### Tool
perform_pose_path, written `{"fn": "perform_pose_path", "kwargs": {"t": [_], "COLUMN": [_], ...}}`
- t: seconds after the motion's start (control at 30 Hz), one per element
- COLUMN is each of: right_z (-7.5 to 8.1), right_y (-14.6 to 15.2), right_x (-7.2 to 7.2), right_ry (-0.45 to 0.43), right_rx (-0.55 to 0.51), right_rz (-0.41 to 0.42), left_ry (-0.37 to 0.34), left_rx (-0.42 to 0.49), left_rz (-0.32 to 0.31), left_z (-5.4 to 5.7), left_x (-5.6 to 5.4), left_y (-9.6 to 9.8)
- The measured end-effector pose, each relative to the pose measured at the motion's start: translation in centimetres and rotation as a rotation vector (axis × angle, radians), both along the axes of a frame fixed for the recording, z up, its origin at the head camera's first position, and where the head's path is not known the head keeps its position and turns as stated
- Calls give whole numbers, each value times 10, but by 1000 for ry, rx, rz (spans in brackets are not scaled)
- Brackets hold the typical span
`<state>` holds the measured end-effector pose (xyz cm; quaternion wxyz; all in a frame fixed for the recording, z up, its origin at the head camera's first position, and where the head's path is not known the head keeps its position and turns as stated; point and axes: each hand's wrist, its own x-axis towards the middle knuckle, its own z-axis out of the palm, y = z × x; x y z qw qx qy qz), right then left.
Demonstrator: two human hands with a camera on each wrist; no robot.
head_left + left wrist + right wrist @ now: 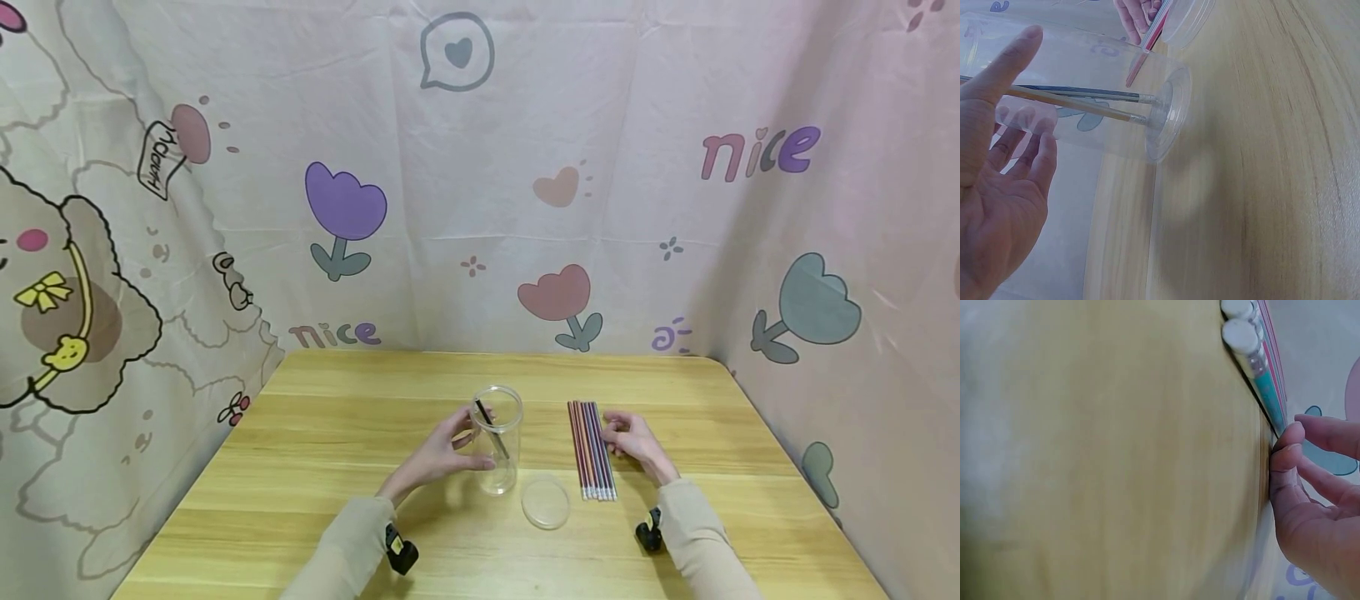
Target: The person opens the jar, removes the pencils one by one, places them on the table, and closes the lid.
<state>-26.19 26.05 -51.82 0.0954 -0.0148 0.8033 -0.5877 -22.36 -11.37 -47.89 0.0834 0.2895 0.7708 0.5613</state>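
Note:
A clear plastic jar (501, 479) stands upright on the table, its mouth uncovered. My left hand (442, 454) holds it from the left, thumb in front and fingers around the far side. Inside the jar lean a black pencil (1094, 92) and a tan pencil (1079, 105), their ferrule ends at the bottom. A row of colored pencils (588, 450) lies side by side to the jar's right, white erasers (1240, 335) toward me. My right hand (632, 437) is at the row's right edge, bent fingertips (1290, 434) right at the outermost teal pencil (1269, 394).
A round clear lid (546, 502) lies flat on the wooden table (337, 417) between jar and pencils, nearer to me. Patterned cloth (465, 300) hangs behind the table and along both sides. A small black camera sits on each wrist.

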Motion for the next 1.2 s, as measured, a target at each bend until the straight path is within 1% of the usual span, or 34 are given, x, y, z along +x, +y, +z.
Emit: {"fn": "perform_pose_path", "kwargs": {"t": [0.23, 0.4, 0.7, 0.87, 1.03, 1.2], "right_z": [2, 8, 30, 43, 58, 76], "right_y": [0, -2, -12, -22, -34, -47], "right_x": [0, 0, 1, 4, 9, 16], "right_ry": [-7, 8, 73, 137, 205, 256], "right_rx": [-52, -74, -54, -50, -84, -128], "right_rz": [-14, -13, 3, 14, 47, 87], "left_ry": [17, 18, 12, 16, 12, 8], "left_rx": [-8, 1, 10, 7, 11, 9], "left_rz": [-1, -4, -8, -8, -9, -6], "left_z": [-1, -1, -2, -2, -1, 0], "left_x": [-1, -2, -2, -2, -2, -1], "left_y": [0, 0, 0, 0, 0, 0]}}
